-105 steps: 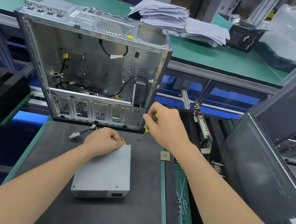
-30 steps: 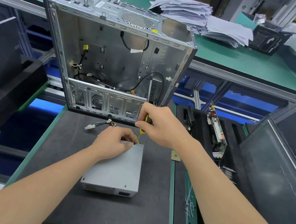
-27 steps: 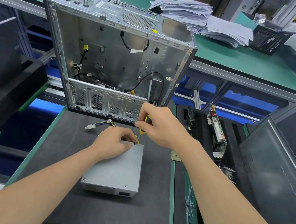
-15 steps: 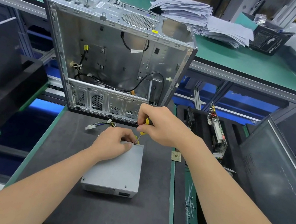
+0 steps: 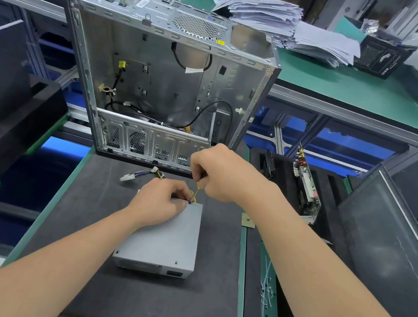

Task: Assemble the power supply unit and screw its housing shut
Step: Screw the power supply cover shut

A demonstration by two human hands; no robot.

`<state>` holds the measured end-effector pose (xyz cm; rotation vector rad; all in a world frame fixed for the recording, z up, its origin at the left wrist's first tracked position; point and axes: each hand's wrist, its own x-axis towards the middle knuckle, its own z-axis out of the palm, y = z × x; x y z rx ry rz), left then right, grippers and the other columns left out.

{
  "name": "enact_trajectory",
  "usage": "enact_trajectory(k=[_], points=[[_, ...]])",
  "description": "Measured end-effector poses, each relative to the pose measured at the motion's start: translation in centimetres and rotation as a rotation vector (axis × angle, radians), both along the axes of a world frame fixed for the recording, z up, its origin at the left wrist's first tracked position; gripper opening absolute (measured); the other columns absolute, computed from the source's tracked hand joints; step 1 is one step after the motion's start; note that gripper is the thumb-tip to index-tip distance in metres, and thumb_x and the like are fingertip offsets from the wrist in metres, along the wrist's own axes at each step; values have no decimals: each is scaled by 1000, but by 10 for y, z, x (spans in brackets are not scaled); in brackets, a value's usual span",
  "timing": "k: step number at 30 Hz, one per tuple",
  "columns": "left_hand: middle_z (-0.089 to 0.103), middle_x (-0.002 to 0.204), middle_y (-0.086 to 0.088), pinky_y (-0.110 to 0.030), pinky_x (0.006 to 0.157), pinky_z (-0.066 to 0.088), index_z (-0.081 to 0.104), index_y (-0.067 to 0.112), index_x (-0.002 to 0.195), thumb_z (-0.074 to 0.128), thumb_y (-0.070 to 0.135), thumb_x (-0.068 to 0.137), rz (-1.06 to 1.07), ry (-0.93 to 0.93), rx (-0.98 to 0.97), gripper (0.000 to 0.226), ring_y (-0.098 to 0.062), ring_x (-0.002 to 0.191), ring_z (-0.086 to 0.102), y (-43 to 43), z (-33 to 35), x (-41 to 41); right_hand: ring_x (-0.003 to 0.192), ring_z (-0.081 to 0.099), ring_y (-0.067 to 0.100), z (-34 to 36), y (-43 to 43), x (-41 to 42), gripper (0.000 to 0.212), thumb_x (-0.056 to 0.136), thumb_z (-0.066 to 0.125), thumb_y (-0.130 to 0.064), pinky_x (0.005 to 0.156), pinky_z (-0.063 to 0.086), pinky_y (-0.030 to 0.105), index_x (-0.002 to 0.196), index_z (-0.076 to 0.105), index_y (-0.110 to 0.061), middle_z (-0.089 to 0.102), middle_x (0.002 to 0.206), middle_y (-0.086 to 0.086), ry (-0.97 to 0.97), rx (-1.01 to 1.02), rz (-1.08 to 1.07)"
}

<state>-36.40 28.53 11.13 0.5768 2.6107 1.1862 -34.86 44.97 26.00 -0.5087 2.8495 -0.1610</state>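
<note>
— Now, nearest of all, the dark mat (image 5: 99, 291) is seen, and on it the power supply unit (image 5: 162, 236) is laid flat, just short of the open computer chassis (image 5: 159, 82).

— Which way is it pointed?

— Its long axis is run from near to far. The socket face is turned toward the person, and the cable bundle (image 5: 142, 175) is led out at the far end, toward the chassis.

— And the hands?

— The far edge of the lid is covered by the left hand (image 5: 159, 202), with its fingers curled down over that edge so the box is braced. Whether a screw is pinched there cannot be told. A slim yellow screwdriver (image 5: 196, 190) is pinched by the right hand (image 5: 221, 176), fingers closed round the handle, and the tip is set at the far right corner of the lid.

— How should the unit be handled?

— A stiff sheet-metal box is suggested, probably weighty for its bulk, with smooth faces that could be slid on the mat. It is best taken by its long side walls, never lifted by the soft cables.

— Beyond that?

— A circuit board (image 5: 306, 184) is stood in the tray at right, and a paper stack (image 5: 266, 11) is piled on the green bench behind.
</note>
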Motion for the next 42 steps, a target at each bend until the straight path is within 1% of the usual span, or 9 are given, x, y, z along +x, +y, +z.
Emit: enact_trajectory(k=[6, 11, 14, 17, 21, 25, 32, 36, 42], points=[[74, 82, 21, -29, 83, 54, 73, 33, 86, 69, 20, 86, 7, 43, 50, 14, 3, 86, 68, 3, -3, 3, 66, 57, 29, -14, -10, -2, 30, 108, 50, -29, 58, 49, 33, 84, 45, -12, 52, 80, 12, 33, -73, -350], [75, 87, 20, -29, 91, 56, 75, 29, 92, 72, 19, 87, -21, 96, 73, 12, 6, 89, 69, 2, -4, 5, 82, 51, 36, -13, -10, -5, 32, 110, 47, -32, 57, 34, 34, 86, 43, -12, 48, 90, 10, 13, -126, -444], [76, 85, 19, -30, 89, 56, 77, 27, 91, 77, 28, 86, -3, 113, 72, 4, 5, 87, 69, 5, -7, 5, 85, 51, 34, -11, -10, -3, 28, 108, 52, -38, 54, 35, 34, 97, 45, -13, 49, 97, 9, 20, -114, -399], [76, 81, 18, -32, 82, 57, 78, 27, 87, 77, 32, 88, 22, 128, 68, 5, 4, 83, 69, 6, -9, 5, 95, 57, 28, -3, -3, 1, 21, 98, 64, -35, 77, 52, 42, 101, 53, -17, 53, 107, 1, 27, -149, -114], [76, 81, 19, -32, 81, 56, 78, 28, 87, 75, 32, 89, 21, 144, 62, 5, 4, 82, 69, 6, -9, 5, 99, 55, 20, 11, 3, -2, 23, 87, 62, -1, 81, 49, 38, 98, 66, -21, 55, 104, -5, -8, 47, 272], [75, 81, 19, -30, 83, 57, 79, 27, 87, 76, 28, 88, 14, 136, 74, 3, 4, 83, 70, 6, -8, 5, 93, 53, 18, 11, 2, -5, 5, 94, 68, -19, 74, 49, 36, 94, 64, -23, 58, 89, -8, 48, 64, 148], [76, 82, 18, -30, 86, 55, 78, 27, 88, 76, 32, 89, 21, 108, 60, 5, 4, 86, 69, 7, -8, 5, 65, 59, 24, 1, 4, -4, 47, 101, 53, -59, 60, 51, 33, 80, 60, -18, 57, 73, 3, 8, 9, -147], [75, 80, 17, -31, 84, 55, 78, 25, 88, 78, 32, 89, 19, 132, 57, 7, 3, 84, 69, 7, -8, 5, 101, 60, 20, 13, 19, -3, 19, 97, 69, -26, 84, 54, 41, 115, 63, -23, 65, 110, -3, -56, -39, 120], [75, 80, 20, -25, 84, 54, 78, 26, 88, 78, 30, 89, 21, 155, 57, 4, 4, 85, 69, 6, -5, 8, 63, 69, 21, 3, 21, 1, 29, 98, 65, -43, 55, 52, 34, 81, 53, -23, 59, 78, -3, 99, -151, -88]])
